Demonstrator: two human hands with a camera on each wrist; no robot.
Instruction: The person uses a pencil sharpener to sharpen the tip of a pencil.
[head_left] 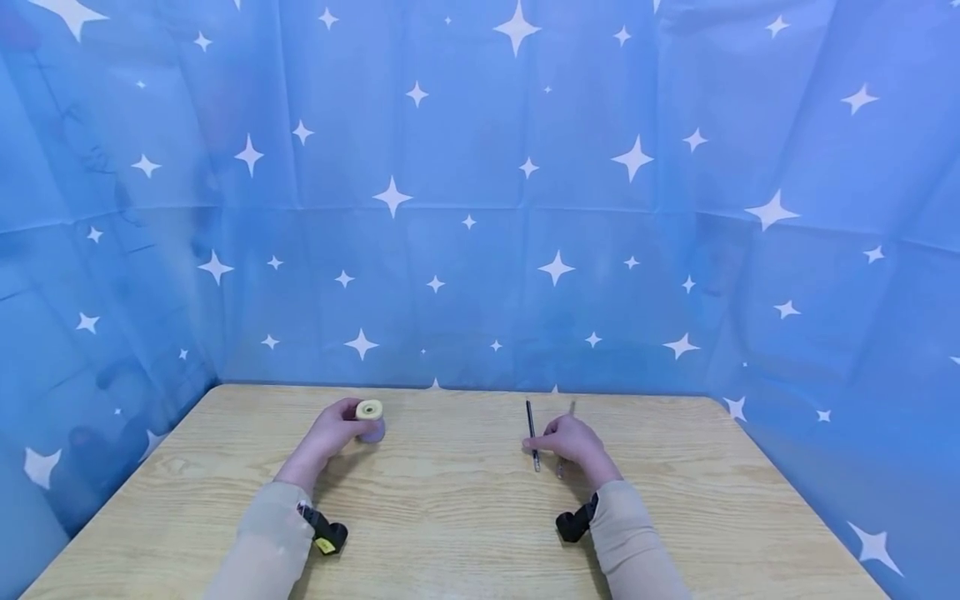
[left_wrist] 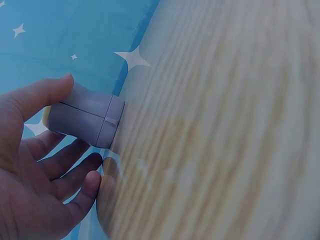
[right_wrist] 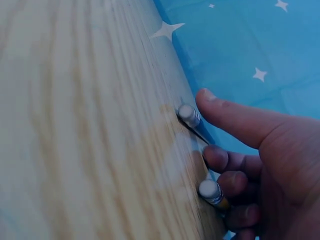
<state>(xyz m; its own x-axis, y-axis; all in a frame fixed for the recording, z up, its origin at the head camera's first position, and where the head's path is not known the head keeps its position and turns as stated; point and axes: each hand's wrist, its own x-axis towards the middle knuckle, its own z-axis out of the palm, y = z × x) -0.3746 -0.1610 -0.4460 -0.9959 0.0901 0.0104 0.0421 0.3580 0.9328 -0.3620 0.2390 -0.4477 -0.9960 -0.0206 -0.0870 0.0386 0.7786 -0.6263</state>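
Note:
My left hand [head_left: 330, 433] holds a lavender pencil sharpener [head_left: 372, 432] with a cream, holed top, thumb on one side and fingers on the other. In the left wrist view the sharpener [left_wrist: 90, 116] has its base at the tabletop; the lower fingers [left_wrist: 77, 200] spread loosely. Over two pencils is my right hand [head_left: 573, 440]. A dark pencil [head_left: 530, 417] lies between its thumb and forefinger, which stand apart in the right wrist view, where its white eraser [right_wrist: 188, 114] shows. The second pencil [right_wrist: 212, 192], yellowish, lies beneath the other fingers, its middle hidden.
Both lie on a light wood-grain table [head_left: 450, 500]. Its far edge meets a blue curtain [head_left: 480, 292] with white stars, which also hangs along both sides. A black wrist camera [head_left: 326, 532] sits on the left sleeve, another camera [head_left: 576, 523] on the right.

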